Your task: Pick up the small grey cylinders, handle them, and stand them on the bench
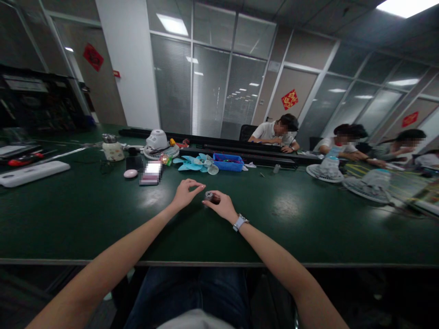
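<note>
A small grey metal cylinder (209,195) stands on the green table (192,237) in front of me. My right hand (221,205) has its thumb and fingers around the cylinder's right side. Just to the upper left of it is my left hand (187,192), its thumb and fingertips pinched together; whatever may be between them is too small to make out. A wristwatch (240,222) is on my right wrist.
Beyond my hands lie blue fan blades (195,163), a blue basket (229,163) and a phone (151,173). A white fan part (157,142), a jar (112,148) and a power strip (36,173) are at left. Several people sit across at right, near more fan parts (328,169).
</note>
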### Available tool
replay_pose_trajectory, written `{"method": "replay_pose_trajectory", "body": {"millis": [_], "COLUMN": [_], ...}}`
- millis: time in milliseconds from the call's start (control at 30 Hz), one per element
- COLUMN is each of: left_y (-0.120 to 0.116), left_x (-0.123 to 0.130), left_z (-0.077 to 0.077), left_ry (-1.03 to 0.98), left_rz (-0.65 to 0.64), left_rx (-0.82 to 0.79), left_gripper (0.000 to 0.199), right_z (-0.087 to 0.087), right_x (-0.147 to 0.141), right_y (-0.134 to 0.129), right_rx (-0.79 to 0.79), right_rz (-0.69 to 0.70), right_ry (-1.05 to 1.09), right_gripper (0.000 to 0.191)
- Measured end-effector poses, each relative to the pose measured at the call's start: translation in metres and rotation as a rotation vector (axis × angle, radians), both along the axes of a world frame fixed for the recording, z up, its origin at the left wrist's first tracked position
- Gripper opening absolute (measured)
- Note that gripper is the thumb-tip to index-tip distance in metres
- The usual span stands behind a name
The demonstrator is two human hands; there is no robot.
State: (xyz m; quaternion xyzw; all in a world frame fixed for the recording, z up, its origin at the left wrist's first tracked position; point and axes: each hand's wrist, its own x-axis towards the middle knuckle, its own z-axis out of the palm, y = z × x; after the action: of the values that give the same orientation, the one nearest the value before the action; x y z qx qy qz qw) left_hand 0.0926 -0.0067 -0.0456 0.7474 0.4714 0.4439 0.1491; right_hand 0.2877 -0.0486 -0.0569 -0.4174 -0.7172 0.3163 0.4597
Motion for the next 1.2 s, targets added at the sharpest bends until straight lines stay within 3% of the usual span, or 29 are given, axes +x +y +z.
{"method": "replay_pose_trajectory", "body": {"millis": [133,267,333,433,533,600,733,833,900,967,1100,1200], "left_y": [0.005,0.005,0.005,0.007,0.008,0.008,0.007,0.008,0.009,0.010,0.011,0.011], "left_x": [-0.009,-0.008,-0.008,-0.009,-0.010,-0.010,-0.009,-0.009,-0.009,-0.009,-0.009,-0.009], "left_z": [-0.012,-0.012,-0.011,-0.011,-0.013,-0.014,-0.014,-0.015,-0.016,-0.017,-0.021,-0.022], "left_ry": [0.248,0.206,0.132,0.061,0.035,0.043,0.064,0.038,0.014,-0.005,-0.025,-0.031], "left_rz": [-0.043,-0.101,-0.050,0.054,0.099,0.105,0.085,0.104,0.130,0.141,0.134,0.134], "left_rx": [-0.071,-0.154,-0.185,-0.220,-0.227,-0.231,-0.229,-0.218,-0.209,-0.203,-0.199,-0.202], "left_gripper": [0.025,0.039,0.048,0.049,0.045,0.041,0.037,0.035,0.033,0.032,0.032,0.030], "right_z": [-0.001,0.008,0.014,0.016,0.008,0.000,-0.005,0.005,0.013,0.017,0.008,0.000], "right_x": [0.001,0.036,0.072,0.138,0.192,0.214,0.218,0.192,0.161,0.121,0.037,-0.001], "right_y": [0.004,0.021,0.033,0.045,0.047,0.046,0.046,0.044,0.038,0.028,0.002,-0.009], "right_rx": [0.003,0.075,0.140,0.196,0.067,-0.038,-0.103,0.061,0.263,0.388,0.380,0.299], "right_rz": [0.015,-0.121,-0.305,-0.703,-1.039,-1.137,-1.176,-1.278,-1.221,-0.968,-0.273,0.076], "right_ry": [0.007,0.041,0.041,-0.097,-0.242,-0.270,-0.261,-0.304,-0.371,-0.459,-0.668,-0.782], "right_gripper": [0.041,0.043,0.045,0.043,0.039,0.038,0.048,0.068,0.069,0.057,0.054,0.052]}}
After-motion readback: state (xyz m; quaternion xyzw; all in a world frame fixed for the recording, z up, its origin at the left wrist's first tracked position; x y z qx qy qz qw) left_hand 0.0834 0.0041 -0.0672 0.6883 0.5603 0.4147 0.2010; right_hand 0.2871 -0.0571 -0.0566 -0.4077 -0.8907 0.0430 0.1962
